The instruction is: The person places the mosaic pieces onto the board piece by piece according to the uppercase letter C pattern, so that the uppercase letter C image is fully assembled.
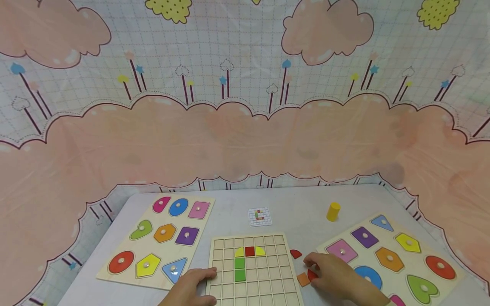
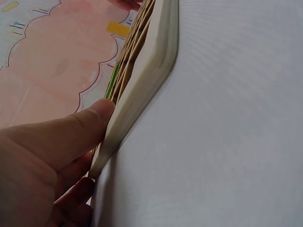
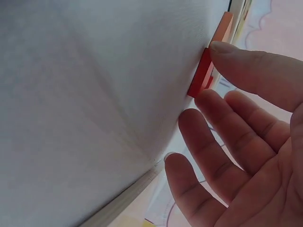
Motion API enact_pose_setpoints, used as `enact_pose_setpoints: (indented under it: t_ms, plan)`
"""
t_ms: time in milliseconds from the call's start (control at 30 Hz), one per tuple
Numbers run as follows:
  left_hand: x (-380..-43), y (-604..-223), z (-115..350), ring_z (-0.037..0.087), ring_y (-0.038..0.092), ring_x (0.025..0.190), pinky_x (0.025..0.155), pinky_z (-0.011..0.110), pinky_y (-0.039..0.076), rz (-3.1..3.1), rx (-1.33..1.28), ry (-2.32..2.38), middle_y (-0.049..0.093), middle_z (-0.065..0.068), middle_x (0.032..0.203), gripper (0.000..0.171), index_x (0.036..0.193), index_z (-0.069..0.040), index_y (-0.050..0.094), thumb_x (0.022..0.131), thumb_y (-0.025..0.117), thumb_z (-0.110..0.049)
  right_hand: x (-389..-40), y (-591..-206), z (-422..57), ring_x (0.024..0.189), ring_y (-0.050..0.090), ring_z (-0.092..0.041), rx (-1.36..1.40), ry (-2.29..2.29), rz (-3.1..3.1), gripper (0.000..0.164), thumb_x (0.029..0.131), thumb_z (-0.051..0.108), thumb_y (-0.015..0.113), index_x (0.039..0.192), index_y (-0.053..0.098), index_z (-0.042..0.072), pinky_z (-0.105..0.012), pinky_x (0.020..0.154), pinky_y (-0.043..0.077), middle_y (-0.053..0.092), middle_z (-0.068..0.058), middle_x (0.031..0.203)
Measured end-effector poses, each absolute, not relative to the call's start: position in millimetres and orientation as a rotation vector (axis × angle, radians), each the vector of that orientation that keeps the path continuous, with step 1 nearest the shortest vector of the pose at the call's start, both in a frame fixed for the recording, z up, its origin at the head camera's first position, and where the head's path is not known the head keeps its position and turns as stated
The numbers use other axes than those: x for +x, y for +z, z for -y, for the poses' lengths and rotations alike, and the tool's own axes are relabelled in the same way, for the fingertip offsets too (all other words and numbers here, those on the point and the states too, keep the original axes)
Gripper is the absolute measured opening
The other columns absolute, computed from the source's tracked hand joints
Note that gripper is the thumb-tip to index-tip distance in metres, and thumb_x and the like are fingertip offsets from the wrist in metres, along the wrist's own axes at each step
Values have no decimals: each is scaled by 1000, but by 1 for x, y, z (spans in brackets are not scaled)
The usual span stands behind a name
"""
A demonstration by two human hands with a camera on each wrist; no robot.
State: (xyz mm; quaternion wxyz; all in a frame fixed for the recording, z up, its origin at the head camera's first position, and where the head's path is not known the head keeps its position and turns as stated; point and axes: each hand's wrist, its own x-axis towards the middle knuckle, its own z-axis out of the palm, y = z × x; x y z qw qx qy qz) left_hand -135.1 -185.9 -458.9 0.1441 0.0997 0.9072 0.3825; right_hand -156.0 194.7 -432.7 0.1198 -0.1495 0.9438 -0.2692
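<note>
My left hand (image 1: 191, 285) touches the left edge of the wooden grid board (image 1: 260, 297), thumb and finger spaced along the rim; its fingertips (image 2: 105, 108) show against the pale edge in the left wrist view. On the board lie two yellow quarter-circles (image 1: 260, 251), a red square (image 1: 249, 251) between them and two green squares (image 1: 240, 275) below the left one. To the board's right, my right hand (image 1: 333, 274) pinches a red quarter-circle tile (image 3: 200, 73) low over the table, beside an orange square tile (image 1: 304, 279). Another red quarter-circle (image 1: 295, 254) lies behind.
A small pattern card (image 1: 260, 216) lies beyond the board. A yellow cylinder (image 1: 333, 212) stands at the back right. Knobbed shape puzzles lie either side, the left puzzle (image 1: 145, 204) and the right puzzle (image 1: 383, 231), the latter partly behind my right hand.
</note>
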Motion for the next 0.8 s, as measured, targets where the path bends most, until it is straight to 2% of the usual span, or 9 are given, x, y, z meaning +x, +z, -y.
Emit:
enact_pose_setpoints:
  t_ms: [233, 633, 800]
  plan:
    - [-134, -458, 188, 44, 52, 124, 101, 63, 41, -2619, 306, 1100, 64, 9, 130, 55, 123, -5, 68, 73, 89, -18, -156, -433, -195, 89, 58, -20, -427, -785, -2778, 34, 79, 7, 82, 109, 67, 8, -50, 86, 56, 65, 4, 96]
    - [-135, -459, 188, 44, 52, 124, 101, 64, 41, -2617, 326, 1103, 64, 9, 130, 54, 122, -5, 69, 74, 89, -19, -159, -430, -191, 80, 52, -16, -314, -747, -2814, 32, 77, 10, 85, 104, 68, 10, -37, 79, 55, 56, 6, 83]
    - [-135, -458, 188, 44, 51, 124, 101, 64, 41, -2608, 317, 1105, 64, 10, 131, 55, 123, -5, 68, 74, 89, -19, -160, -431, -191, 79, 53, -16, -351, -740, -2840, 28, 78, 7, 83, 102, 68, 11, -40, 80, 55, 59, 6, 84]
